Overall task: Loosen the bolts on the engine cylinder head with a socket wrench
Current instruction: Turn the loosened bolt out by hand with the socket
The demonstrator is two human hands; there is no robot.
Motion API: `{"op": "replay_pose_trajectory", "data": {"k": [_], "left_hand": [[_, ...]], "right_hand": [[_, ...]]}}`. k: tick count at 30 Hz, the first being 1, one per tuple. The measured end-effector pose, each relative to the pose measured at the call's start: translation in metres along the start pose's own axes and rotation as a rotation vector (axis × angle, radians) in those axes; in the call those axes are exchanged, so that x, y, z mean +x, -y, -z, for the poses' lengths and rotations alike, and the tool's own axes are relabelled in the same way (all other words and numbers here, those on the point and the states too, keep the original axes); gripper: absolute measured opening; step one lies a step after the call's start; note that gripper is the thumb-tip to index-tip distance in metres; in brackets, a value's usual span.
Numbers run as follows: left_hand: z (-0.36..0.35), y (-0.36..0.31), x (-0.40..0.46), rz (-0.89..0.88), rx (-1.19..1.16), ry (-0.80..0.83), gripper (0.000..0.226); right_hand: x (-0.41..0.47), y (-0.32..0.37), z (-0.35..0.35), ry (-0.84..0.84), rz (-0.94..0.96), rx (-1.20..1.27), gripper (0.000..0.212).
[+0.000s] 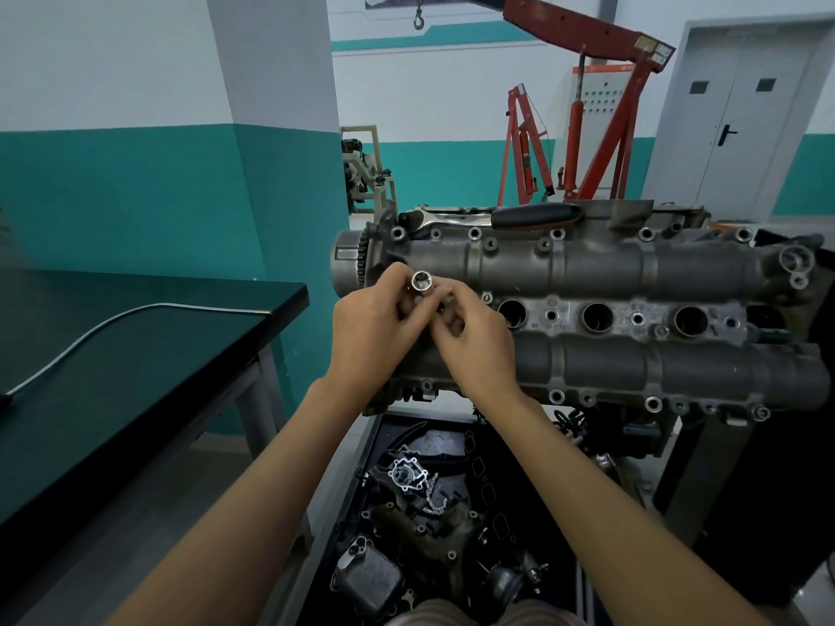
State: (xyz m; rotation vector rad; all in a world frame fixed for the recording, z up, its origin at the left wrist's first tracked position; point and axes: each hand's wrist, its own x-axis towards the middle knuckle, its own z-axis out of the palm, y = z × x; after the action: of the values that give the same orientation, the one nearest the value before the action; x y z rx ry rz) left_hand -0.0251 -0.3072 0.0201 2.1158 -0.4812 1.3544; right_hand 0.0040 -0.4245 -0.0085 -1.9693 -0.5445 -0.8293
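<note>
Socket in hand, over cylinder head.
My left hand point(368, 329) and right hand point(474, 341) pinch a shiny socket point(421, 281); its open hex mouth faces up toward me; ratchet wrench point(492, 216) lies left-right on the far edge of the cylinder head point(610, 264).

Walls white above, teal band point(113, 192) below; a square pillar point(280, 128) painted the same way stands centre-left. Black-topped table point(135, 354) on grey metal legs at left, with a grey cable point(113, 323) lying across its top. Rear of room: red engine hoist point(601, 52), its hook point(419, 20) hanging near the top edge. Grey double door point(741, 119) with a black handle at far right. Floor pale, glossy. Lighting even.
</note>
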Motion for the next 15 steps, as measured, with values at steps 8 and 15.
{"op": "replay_pose_trajectory", "data": {"k": [8,15], "left_hand": [[0.0010,-0.0015,-0.0025,-0.050,0.018,0.003,0.027],[0.0019,0.0001,-0.0011,-0.061,0.046,0.019,0.030]], "right_hand": [[-0.0028,0.0021,0.0028,0.029,0.017,0.033,0.008],[-0.0030,0.0016,0.0015,0.021,0.059,-0.012,0.016]]}}
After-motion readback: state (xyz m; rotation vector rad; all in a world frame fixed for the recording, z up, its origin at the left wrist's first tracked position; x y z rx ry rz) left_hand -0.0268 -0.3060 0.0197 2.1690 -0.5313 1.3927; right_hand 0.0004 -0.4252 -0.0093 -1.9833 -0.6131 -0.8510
